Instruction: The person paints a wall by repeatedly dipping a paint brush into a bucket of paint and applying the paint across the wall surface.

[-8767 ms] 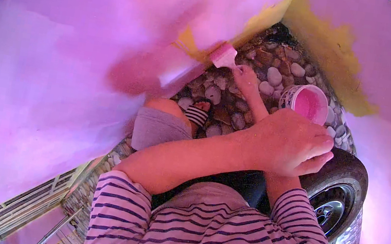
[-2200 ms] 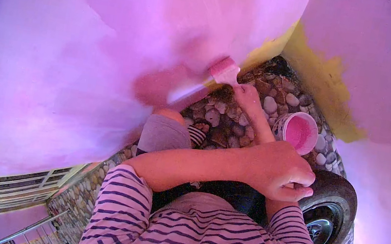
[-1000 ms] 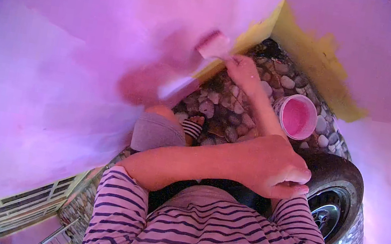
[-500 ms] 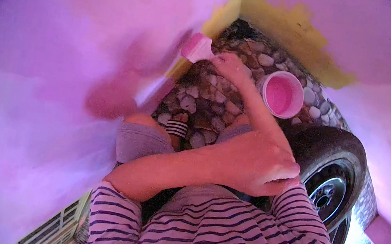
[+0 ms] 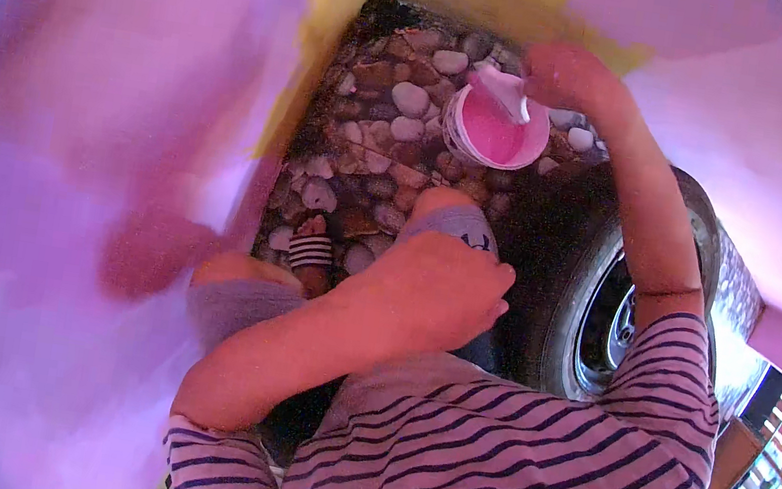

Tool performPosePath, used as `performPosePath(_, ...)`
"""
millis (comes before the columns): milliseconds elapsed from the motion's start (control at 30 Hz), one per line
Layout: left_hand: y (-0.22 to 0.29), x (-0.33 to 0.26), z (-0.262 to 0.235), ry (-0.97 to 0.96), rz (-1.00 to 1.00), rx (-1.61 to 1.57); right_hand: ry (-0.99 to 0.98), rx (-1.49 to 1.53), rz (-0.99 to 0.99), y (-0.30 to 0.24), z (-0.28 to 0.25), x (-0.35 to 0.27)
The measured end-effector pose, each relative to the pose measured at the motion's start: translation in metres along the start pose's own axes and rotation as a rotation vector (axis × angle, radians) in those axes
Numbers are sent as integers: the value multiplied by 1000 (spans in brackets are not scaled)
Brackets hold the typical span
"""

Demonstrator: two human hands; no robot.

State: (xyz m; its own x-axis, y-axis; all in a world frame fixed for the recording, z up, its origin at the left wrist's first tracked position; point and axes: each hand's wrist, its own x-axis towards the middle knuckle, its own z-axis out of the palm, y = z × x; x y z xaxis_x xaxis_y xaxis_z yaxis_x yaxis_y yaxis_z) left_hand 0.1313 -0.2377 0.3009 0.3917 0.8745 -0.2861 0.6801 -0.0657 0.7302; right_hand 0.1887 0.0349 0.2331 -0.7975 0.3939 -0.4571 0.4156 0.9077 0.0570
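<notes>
Spreading below the right hand (image 5: 570,77), the pebbled floor (image 5: 399,180) is bordered by pink walls (image 5: 115,62) with yellow patches (image 5: 333,8). By that hand a broad brush (image 5: 503,91), whitish and pink-smeared, is gripped over a pink-filled bucket (image 5: 456,131); the left hand (image 5: 450,289), farther below, is loosely clenched.

Room over pebble floor (image 5: 378,164) between left wall (image 5: 106,121) and bucket (image 5: 461,137); tire (image 5: 552,314) obstructs right side.

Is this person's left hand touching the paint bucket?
Apart. The head view shows the left hand lower in the picture than the bucket, with a bent knee and stony floor visible between them.
</notes>
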Motion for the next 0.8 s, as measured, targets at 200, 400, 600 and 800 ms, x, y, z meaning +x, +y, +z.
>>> performPosePath(200, -19, -6, 21, 119, 24, 82, -169, -18, 87, 10, 117, 58)
performPosePath(400, -24, -6, 26, 90, -62, 143, 287, 132, 97, 23, 235, 97)
performPosePath(600, -25, -8, 30, 77, -70, 96, 269, 169, 197, 27, 269, 110)
performPosePath(800, -32, -9, 26, 82, -51, 113, 228, 139, 124, 22, 234, 101)
